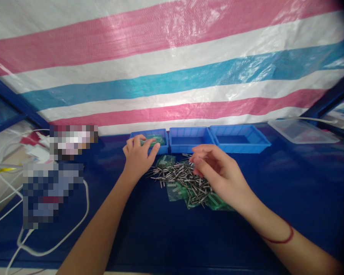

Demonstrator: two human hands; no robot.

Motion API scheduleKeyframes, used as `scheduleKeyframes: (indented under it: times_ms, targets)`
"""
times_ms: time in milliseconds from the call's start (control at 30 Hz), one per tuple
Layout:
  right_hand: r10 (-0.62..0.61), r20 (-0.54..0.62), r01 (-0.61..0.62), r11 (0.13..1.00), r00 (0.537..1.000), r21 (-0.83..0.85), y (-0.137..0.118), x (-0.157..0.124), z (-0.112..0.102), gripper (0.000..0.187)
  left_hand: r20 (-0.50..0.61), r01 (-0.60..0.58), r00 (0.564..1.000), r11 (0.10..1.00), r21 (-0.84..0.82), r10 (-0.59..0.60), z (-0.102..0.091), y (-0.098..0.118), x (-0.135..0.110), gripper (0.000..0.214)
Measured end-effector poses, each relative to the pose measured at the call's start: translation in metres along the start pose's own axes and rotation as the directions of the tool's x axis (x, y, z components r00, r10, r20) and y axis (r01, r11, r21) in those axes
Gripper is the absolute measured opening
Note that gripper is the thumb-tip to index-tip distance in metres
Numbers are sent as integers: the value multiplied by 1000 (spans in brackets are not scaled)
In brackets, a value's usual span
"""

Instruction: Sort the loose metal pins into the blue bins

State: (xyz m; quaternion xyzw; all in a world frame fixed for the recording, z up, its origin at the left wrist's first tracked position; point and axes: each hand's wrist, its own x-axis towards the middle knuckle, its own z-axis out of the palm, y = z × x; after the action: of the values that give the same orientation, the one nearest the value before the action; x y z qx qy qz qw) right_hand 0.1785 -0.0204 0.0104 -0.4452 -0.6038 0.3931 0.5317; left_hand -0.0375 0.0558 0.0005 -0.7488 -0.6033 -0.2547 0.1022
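My left hand (139,158) is over the front of the left blue bin (164,147), its fingers spread and nothing seen in them. Inside that bin lie green-tinted clear packets (156,140), partly covered by my fingers. My right hand (218,172) hovers at the right side of a pile of thin metal rods (180,173), fingers curled and thumb drawn in close to them. Whether something small sits between those fingertips is hidden. More green packets (176,191) lie under and around the rods, one of them near the bin.
A middle blue bin (190,137) and a right blue bin (237,139) stand in line with the left one. A translucent lid (304,131) lies at the back right. White cables (87,202) and blurred-out items are at left; a striped sheet (172,88) hangs behind.
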Motion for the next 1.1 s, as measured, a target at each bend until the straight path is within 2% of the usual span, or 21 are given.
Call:
scheduleKeyframes:
  times_ms: [67,133,200,267,300,467,633,767,833,1000,1100]
  targets:
    - [-1,10,2,998,1000,-66,1,0,-1,17,-58,-5,998,1000,29,7,-7,4,-2,32]
    - [-16,37,21,990,999,-137,1,-1,-1,15,-20,-50,999,999,-2,50,-12,5,-3,31]
    - [-38,72,51,980,997,-193,2,-1,-1,14,140,-126,981,990,-70,135,-12,6,-5,30]
    - [-53,99,74,971,994,-228,2,-1,0,15,301,-175,932,978,-110,201,-7,9,-10,29]
    - [-57,108,81,968,993,-239,2,-2,0,15,339,-202,913,974,-104,225,-4,12,-13,29]
    - [-90,84,107,965,992,-239,1,-4,1,15,378,-274,890,962,-2,254,8,23,-21,39]
    - [-118,55,128,966,991,-224,-3,-8,2,12,393,-199,895,977,-70,210,15,21,-22,34]
    - [-137,57,147,955,989,-257,-6,-9,3,12,350,-73,926,976,-204,143,20,19,-20,20]
    - [-139,64,152,950,988,-272,-7,-9,3,12,293,-58,947,969,-239,129,17,21,-19,15]
    - [-87,59,99,962,994,-256,-6,-10,3,15,61,-142,984,940,-311,169,-7,33,-22,14]
    - [28,0,-28,994,1000,-110,-4,-8,5,26,-125,-231,972,888,-397,197,-19,44,-28,12]
